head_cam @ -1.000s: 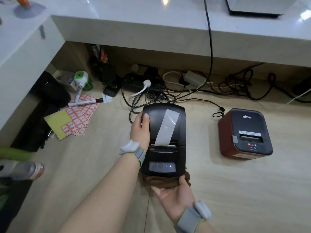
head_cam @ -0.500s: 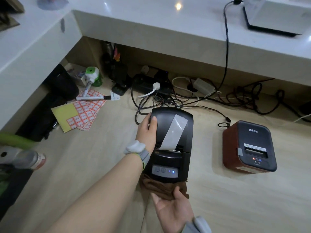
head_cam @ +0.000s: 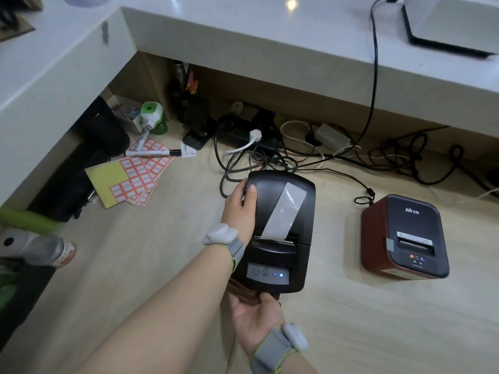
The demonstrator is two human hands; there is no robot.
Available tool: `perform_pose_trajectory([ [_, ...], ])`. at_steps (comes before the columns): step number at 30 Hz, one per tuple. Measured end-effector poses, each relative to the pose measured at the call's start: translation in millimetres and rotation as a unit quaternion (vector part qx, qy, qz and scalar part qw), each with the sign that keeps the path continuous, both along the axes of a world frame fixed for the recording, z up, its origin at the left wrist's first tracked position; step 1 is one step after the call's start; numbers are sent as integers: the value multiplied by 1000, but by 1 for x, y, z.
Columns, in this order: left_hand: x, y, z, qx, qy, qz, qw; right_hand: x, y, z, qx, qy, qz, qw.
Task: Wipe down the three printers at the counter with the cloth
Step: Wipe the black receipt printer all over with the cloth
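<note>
Black, smooth plastic makes up the printer (head_cam: 278, 230) being cleaned; it has rounded corners, a sloped front panel with two round buttons and a small blue light, and a curl of thin glossy paper (head_cam: 283, 211) lying back over its lid. The left hand (head_cam: 240, 209) is clasped on its far left shoulder, thumb on top, fingers wrapped down the side. The right hand (head_cam: 256, 314) sits palm-up at the front lower edge, fingers tucked under and pinning the cloth (head_cam: 243, 290), a soft brown wad mostly hidden beneath the printer.

The risks, as I judge them: the paper strip is loose and could snag or tear if the cloth swipes across the lid. A rub over the panel might press a button, since the unit looks powered. Tilting it further could tug the tangle of cables (head_cam: 259, 160) behind.

A second printer (head_cam: 405, 238), reddish-brown sides with a dark matte top, stands well apart to the right on the pale wood-grain counter (head_cam: 162, 252). I can't pick out a third one.
</note>
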State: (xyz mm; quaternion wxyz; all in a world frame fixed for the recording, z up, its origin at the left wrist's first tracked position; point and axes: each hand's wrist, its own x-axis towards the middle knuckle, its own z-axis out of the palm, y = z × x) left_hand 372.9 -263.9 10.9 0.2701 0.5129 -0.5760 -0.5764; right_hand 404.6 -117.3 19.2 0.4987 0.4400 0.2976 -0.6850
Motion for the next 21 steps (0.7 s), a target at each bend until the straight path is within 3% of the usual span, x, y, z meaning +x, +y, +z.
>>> perform_pose_trajectory([
  [5, 3, 0, 8, 25, 1, -19, 1000, 4, 6, 17, -25, -15, 23, 999],
  [9, 14, -11, 21, 58, -26, -103, 993, 13, 9, 29, -36, 6, 36, 999],
  [11, 34, -18, 26, 71, -78, -151, 983, 16, 9, 34, -36, 13, 58, 998],
  [15, 89, -16, 21, 76, -206, -282, 934, 17, 3, 36, 9, -5, 130, 992],
  [18, 133, -9, 16, 127, -279, -372, 876, 25, -5, 36, 43, 0, 215, 976],
  [19, 142, -6, 15, 153, -281, -388, 864, 27, -8, 36, 50, 5, 242, 969],
  [21, 157, 2, 13, 209, -234, -365, 877, 29, -14, 38, 55, 21, 292, 955],
])
